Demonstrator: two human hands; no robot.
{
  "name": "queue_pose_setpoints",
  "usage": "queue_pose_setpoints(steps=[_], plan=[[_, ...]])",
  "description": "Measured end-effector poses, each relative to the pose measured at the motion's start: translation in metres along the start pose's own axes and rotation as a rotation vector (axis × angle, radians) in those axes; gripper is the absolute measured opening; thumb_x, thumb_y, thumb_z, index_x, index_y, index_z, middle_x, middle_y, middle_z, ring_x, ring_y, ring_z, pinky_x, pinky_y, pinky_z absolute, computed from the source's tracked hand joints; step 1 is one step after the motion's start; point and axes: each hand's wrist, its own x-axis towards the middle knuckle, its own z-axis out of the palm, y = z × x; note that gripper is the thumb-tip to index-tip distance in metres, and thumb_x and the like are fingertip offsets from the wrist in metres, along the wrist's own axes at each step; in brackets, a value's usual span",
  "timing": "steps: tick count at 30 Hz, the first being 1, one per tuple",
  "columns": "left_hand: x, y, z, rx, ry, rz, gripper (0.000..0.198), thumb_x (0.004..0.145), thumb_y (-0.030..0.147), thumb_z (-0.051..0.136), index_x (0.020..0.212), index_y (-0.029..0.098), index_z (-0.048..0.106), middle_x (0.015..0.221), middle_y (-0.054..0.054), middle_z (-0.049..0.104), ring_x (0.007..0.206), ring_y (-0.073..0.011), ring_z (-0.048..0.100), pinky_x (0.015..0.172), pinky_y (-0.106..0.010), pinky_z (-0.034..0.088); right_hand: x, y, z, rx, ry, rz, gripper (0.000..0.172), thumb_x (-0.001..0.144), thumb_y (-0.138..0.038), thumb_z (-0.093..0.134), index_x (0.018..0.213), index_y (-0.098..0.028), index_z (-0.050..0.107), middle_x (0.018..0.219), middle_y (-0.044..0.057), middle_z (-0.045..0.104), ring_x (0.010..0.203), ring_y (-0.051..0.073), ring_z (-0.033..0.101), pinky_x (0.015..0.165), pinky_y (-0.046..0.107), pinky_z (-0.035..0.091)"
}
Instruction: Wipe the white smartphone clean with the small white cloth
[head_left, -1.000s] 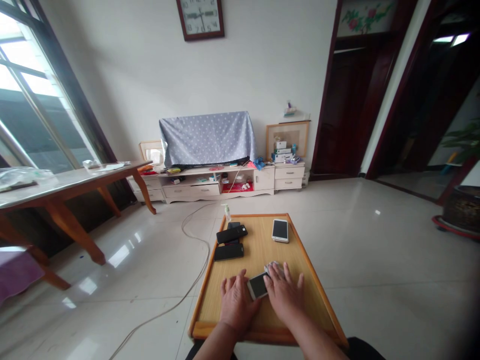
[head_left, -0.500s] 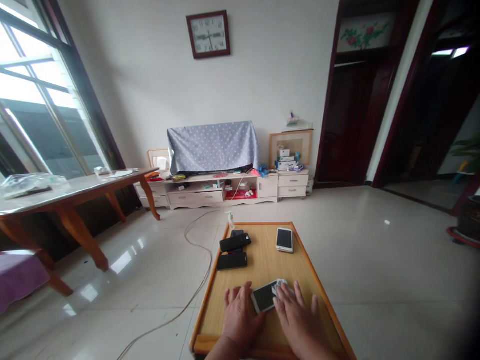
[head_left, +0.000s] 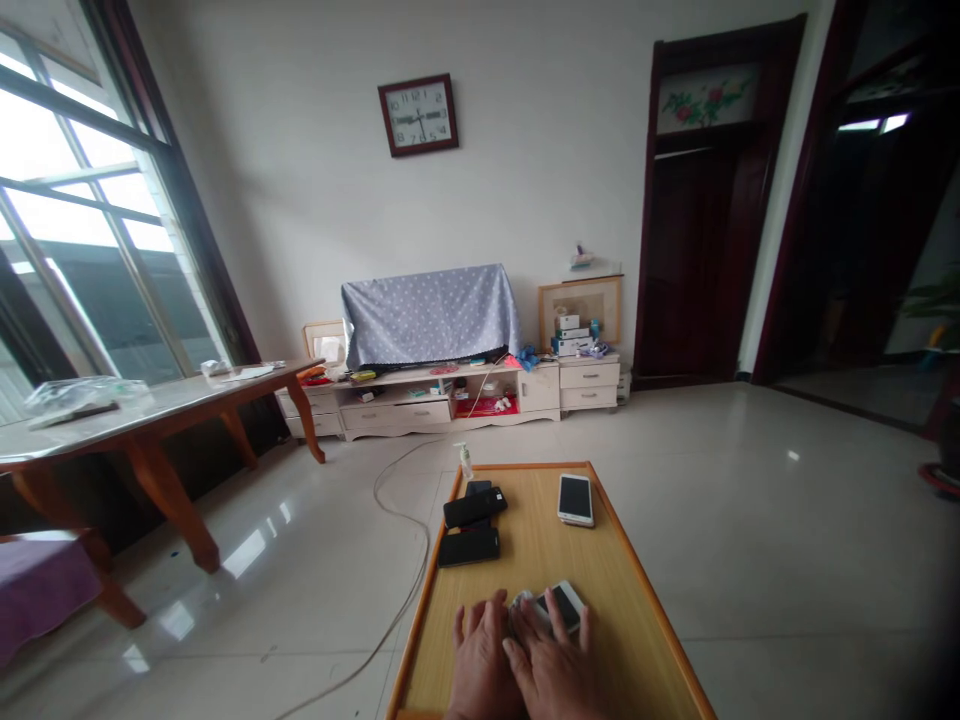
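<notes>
A white-framed phone (head_left: pixel 564 604) lies on the low wooden table (head_left: pixel 637 640) right in front of me. My right hand (head_left: pixel 553 668) rests flat across its near end, fingers stretched out. A small pale cloth wad (head_left: pixel 520 603) sits at the phone's left end, between my two hands' fingertips. Just left of the phone, my left hand (head_left: pixel 480 660) lies flat on the table with fingers extended, touching the cloth. Both wrists are cut off by the bottom edge.
Farther along the table lie two black phones (head_left: pixel 475 507) (head_left: pixel 469 547), a white phone (head_left: pixel 575 499) and a small pump bottle (head_left: pixel 466 461). A cable (head_left: pixel 405 560) runs over the tiled floor at left. A long wooden table (head_left: pixel 150 400) stands left; a TV cabinet (head_left: pixel 450 395) lines the wall.
The view has tilted upward, so hands and table sit lower in the picture. The phone has turned and shifted right, and both hands have drawn closer together over its near end.
</notes>
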Motion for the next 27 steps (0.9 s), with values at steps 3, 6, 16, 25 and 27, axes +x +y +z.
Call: queue_pose_setpoints(steps=[3, 6, 16, 25, 27], plan=[[0.0, -0.004, 0.001, -0.027, 0.007, 0.008, 0.064, 0.081, 0.037, 0.055, 0.143, 0.021, 0.05, 0.129, -0.011, 0.071, 0.128, -0.0309, 0.054, 0.122, -0.052, 0.014, -0.008, 0.003, 0.008, -0.01, -0.012, -0.017, 0.05, 0.102, -0.064, 0.026, 0.145, -0.05, 0.048, 0.154, -0.01, 0.045, 0.153, 0.038, 0.022, 0.12, 0.077, -0.001], [0.0, 0.0, -0.003, -0.045, 0.011, 0.013, 0.063, 0.079, 0.038, 0.056, 0.14, 0.021, 0.051, 0.123, -0.011, 0.073, 0.125, -0.0315, 0.055, 0.122, -0.054, 0.014, -0.018, 0.015, 0.017, -0.073, 0.029, 0.043, 0.052, 0.098, -0.071, 0.034, 0.141, -0.05, 0.053, 0.151, -0.01, 0.048, 0.151, 0.04, 0.026, 0.12, 0.077, -0.004], [0.0, 0.004, -0.001, -0.022, 0.021, 0.037, 0.068, 0.066, 0.039, 0.065, 0.133, 0.026, 0.059, 0.125, -0.011, 0.069, 0.123, -0.0333, 0.055, 0.122, -0.058, 0.01, -0.016, 0.055, -0.03, -0.239, -0.033, 0.276, 0.064, 0.099, -0.066, 0.023, 0.154, -0.038, 0.039, 0.161, -0.008, 0.033, 0.156, 0.036, 0.009, 0.119, 0.077, 0.006], [0.001, 0.004, -0.006, 0.018, -0.048, 0.039, 0.067, 0.073, 0.065, 0.067, 0.131, 0.034, 0.063, 0.123, -0.007, 0.067, 0.123, -0.033, 0.053, 0.122, -0.057, 0.011, -0.016, 0.044, -0.009, -0.207, -0.024, 0.23, 0.061, 0.098, -0.066, 0.029, 0.151, -0.04, 0.044, 0.16, -0.008, 0.033, 0.154, 0.038, 0.017, 0.118, 0.08, 0.003], [0.002, 0.005, -0.009, 0.014, -0.073, 0.034, 0.064, 0.074, 0.062, 0.066, 0.131, 0.034, 0.063, 0.123, -0.007, 0.067, 0.124, -0.0326, 0.053, 0.123, -0.057, 0.01, -0.016, 0.042, 0.003, -0.158, 0.005, 0.154, 0.057, 0.099, -0.066, 0.029, 0.148, -0.043, 0.048, 0.157, -0.008, 0.038, 0.153, 0.039, 0.022, 0.116, 0.082, 0.005]])
